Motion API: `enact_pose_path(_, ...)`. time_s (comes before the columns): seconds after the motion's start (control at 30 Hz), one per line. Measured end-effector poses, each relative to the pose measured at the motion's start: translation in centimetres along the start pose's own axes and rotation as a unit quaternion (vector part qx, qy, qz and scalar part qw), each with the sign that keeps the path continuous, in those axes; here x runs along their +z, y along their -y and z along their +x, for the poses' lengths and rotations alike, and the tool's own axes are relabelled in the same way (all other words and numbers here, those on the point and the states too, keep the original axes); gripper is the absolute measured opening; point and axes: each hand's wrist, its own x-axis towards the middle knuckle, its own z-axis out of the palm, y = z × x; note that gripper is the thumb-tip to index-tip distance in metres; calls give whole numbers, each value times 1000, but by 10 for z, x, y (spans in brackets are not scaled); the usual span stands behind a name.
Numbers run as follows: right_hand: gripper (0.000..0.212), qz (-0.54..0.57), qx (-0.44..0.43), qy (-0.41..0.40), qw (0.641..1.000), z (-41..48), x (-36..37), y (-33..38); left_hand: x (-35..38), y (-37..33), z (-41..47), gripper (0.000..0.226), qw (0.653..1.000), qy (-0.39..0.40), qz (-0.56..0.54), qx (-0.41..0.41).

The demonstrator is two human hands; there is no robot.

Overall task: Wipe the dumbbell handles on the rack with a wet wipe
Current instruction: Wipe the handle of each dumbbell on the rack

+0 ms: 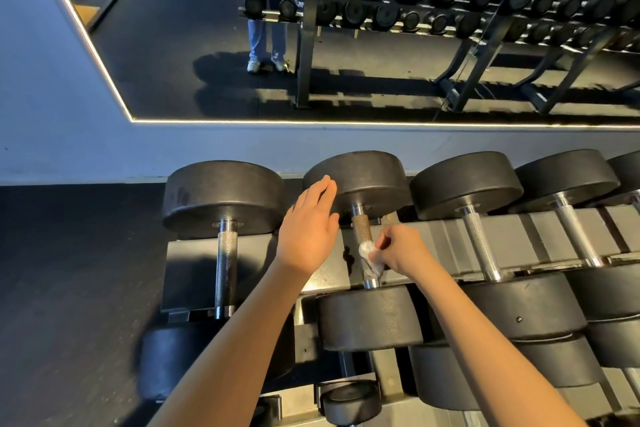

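Right hand pinches the soft, limp wet wipe onto the stiff, grippy handle of the second-from-left dumbbell on the rack, left hand open with fingers straight; the dumbbell looks heavy and unlikely to shift, so wrap mid-handle.

Both forearms reach forward — left hand flat, fingers straight; right hand pinches the wipe in curled fingers.

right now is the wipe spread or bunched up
Bunched: the wet wipe is a crumpled wad the right hand holds on the handle.
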Motion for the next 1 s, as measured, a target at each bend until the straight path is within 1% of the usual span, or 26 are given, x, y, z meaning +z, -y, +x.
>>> enact_pose_path(0.07, 14, -91, 12, 66, 994, -4, -2, -3, 0, 0, 0, 55, 1000, 0, -5, -2)
enact_pose_path(0.1, 13, -111, 15, 82, 990, -5, -2, -4, 1, -1, 0, 55, 1000, 1, -6, -4)
enact_pose_path(0.17, 16, -108, 11, 77, 991, -7, -1, -4, 1, -2, 0, 56, 1000, 6, -9, -6)
enact_pose_path(0.2, 18, -77, 10, 52, 996, -6, 0, -3, 1, -1, -1, 56, 1000, 8, -11, -6)
enact_pose_path(0.27, 18, 19, 9, -22, 1000, 0, 1, 0, 1, 0, 0, 56, 1000, 8, -13, -5)
enact_pose_path(0.37, 16, 119, -3, -120, 986, 13, 3, 7, 1, 1, 0, 57, 1000, 9, -12, -8)
enact_pose_path(0.43, 19, 157, -10, -152, 976, 19, 5, 9, 1, 0, 0, 57, 1000, 9, -10, -6)
enact_pose_path(0.5, 21, 165, 2, -134, 977, 20, 5, 7, 0, 0, 0, 57, 1000, 9, -6, -3)
enact_pose_path(0.6, 25, 86, 32, -61, 994, 15, 5, -1, 0, 3, 2, 56, 1000, 9, 0, 0)
enact_pose_path(0.63, 25, 73, 37, -49, 995, 14, 6, -3, 0, 4, 2, 56, 1000, 10, 0, 0)
enact_pose_path(0.7, 21, 81, 24, -62, 995, 13, 8, -1, 0, 4, 2, 56, 1000, 11, 1, 1)
enact_pose_path(0.77, 17, 95, 10, -96, 991, 18, 7, 7, 0, 4, 3, 56, 1000, 12, 2, 2)
enact_pose_path(0.83, 13, 99, 16, -113, 989, 24, 4, 16, 0, 5, 4, 56, 1000, 11, 6, 4)
enact_pose_path(0.93, 7, 122, 21, -111, 986, 25, 5, 16, 1, 5, 4, 56, 1000, 12, 5, 3)
enact_pose_path(1.0, 7, 128, 18, -102, 986, 21, 7, 8, 2, 6, 4, 56, 1000, 15, 5, -1)
